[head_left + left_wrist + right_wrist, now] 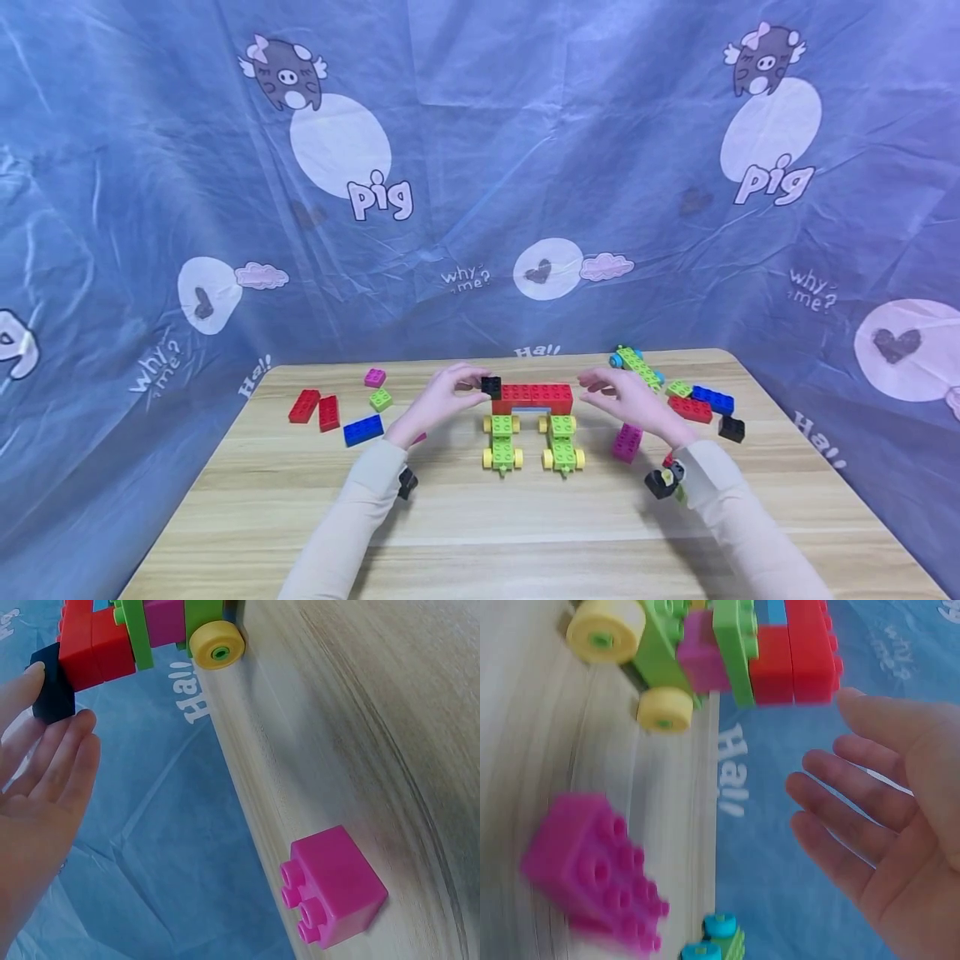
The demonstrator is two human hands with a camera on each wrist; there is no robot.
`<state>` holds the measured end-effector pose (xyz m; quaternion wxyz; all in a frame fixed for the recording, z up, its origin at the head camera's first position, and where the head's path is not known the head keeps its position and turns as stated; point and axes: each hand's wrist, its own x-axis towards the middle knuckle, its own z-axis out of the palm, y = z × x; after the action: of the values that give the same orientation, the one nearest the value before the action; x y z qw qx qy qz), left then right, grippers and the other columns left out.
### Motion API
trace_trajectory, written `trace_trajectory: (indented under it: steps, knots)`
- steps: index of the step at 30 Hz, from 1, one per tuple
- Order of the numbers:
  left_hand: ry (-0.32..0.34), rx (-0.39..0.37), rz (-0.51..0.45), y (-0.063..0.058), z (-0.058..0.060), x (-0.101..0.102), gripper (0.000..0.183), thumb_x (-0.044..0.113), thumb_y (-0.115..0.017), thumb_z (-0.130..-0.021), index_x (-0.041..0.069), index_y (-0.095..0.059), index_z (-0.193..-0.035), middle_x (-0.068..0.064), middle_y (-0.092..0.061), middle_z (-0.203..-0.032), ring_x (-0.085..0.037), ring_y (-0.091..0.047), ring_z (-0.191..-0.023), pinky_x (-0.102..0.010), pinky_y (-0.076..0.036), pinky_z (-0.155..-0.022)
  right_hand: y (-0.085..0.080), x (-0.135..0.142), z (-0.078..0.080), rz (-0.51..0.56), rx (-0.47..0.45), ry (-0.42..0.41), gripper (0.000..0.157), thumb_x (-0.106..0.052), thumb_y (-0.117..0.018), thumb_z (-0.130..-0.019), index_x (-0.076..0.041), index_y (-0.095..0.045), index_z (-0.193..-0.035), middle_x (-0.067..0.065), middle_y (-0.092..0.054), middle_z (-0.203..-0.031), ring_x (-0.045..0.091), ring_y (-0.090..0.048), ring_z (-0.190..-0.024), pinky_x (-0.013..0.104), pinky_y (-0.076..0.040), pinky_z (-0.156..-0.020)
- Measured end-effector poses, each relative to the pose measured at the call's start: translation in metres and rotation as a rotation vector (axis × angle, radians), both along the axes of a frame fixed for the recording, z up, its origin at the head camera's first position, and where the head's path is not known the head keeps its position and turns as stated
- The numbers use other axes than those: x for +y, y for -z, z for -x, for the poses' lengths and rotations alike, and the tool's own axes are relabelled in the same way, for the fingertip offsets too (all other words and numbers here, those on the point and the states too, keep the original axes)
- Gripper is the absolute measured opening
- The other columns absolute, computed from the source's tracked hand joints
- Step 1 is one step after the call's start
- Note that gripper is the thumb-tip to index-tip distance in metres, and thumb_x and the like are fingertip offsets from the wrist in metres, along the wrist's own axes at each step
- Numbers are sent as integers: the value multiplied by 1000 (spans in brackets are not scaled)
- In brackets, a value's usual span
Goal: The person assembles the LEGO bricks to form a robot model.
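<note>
My left hand (446, 392) pinches a small black block (491, 387) between thumb and fingers, at the left end of a red brick span (536, 395). This span sits on top of a build with two green wheeled bases (502, 446) on yellow wheels. Below the red, green bricks and a magenta brick (703, 660) form a support in the right wrist view. My right hand (621, 395) holds nothing; its fingers are spread loosely, the thumb tip right by the span's right end. A pink block (337, 889) lies below the left hand.
Red bricks (303, 406), a blue brick (363, 430) and small blocks lie to the left. Rightward are a magenta brick (627, 442), another black block (732, 429) and a green wheeled piece (639, 368) with blue wheels. A patterned blue cloth (480, 167) hangs behind the table.
</note>
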<state>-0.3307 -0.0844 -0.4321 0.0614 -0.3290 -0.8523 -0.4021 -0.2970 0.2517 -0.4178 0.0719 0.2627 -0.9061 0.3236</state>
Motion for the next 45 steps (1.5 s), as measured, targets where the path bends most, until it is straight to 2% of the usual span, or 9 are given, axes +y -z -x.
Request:
trace_trajectory:
  steps: [9,17,26,29,33,36,39,42,45]
  knots:
    - [-4,-79,-9,-1,-3,1,42,23,-67,-85,8,-59,-124,-9,-66,-113,-20,-65,-96,-30,-54,-90,5,49,-3,-77,48,138,29,-21,-64,-89,-6,-63,-114,11,-68,-107,26,-66,-94,41,-57,-80]
    - [-6,-101,-17,5,-2,-1,44,24,-67,-86,6,-58,-124,-8,-67,-111,-19,-65,-96,-31,-54,-89,7,97,-16,-75,137,240,31,-15,-69,-84,1,-63,-110,21,-68,-105,37,-65,-92,45,-56,-76]
    - [-22,-93,-46,5,-4,-3,39,20,-67,-86,8,-60,-122,-6,-67,-113,-18,-65,-95,-28,-54,-87,8,150,-34,-111,141,384,35,-22,-71,-83,2,-64,-108,23,-68,-101,38,-66,-87,22,-54,-67]
    - [-32,-98,-51,5,-4,-4,39,17,-68,-85,10,-61,-122,-6,-67,-113,-17,-65,-94,-26,-54,-86,11,163,-39,-113,135,423,35,-24,-71,-82,1,-65,-106,23,-68,-101,19,-68,-80,16,-52,-64]
    - [-28,-105,-49,4,-3,-5,40,20,-68,-85,9,-60,-123,-6,-67,-113,-17,-65,-94,-29,-55,-86,16,177,-45,-128,96,462,37,-27,-70,-83,0,-64,-108,24,-67,-103,-13,-53,-79,13,-48,-62]
    - [-26,-107,-37,4,-2,-6,41,23,-67,-86,8,-60,-123,-6,-67,-113,-17,-65,-94,-28,-55,-86,20,182,-50,-152,40,488,41,-30,-68,-85,0,-63,-112,26,-66,-106,3,-64,-82,21,-49,-64]
    - [-30,-108,-27,4,-1,-6,41,24,-66,-86,8,-59,-123,-6,-67,-112,-16,-65,-94,-26,-54,-85,25,186,-54,-181,-22,511,45,-34,-65,-87,0,-60,-116,27,-65,-109,40,-64,-91,34,-48,-68]
    - [-34,-114,-24,3,-2,-6,41,24,-66,-86,8,-60,-123,-5,-68,-111,-16,-65,-94,-25,-54,-85,31,190,-56,-197,-35,512,46,-34,-65,-86,0,-60,-116,27,-65,-109,34,-66,-89,41,-47,-69]
    - [-35,-121,-28,2,-2,-6,40,25,-66,-86,10,-60,-123,-5,-68,-110,-16,-65,-94,-26,-54,-86,38,194,-55,-196,-6,494,46,-32,-70,-83,2,-61,-112,26,-66,-107,12,-67,-78,26,-46,-68]
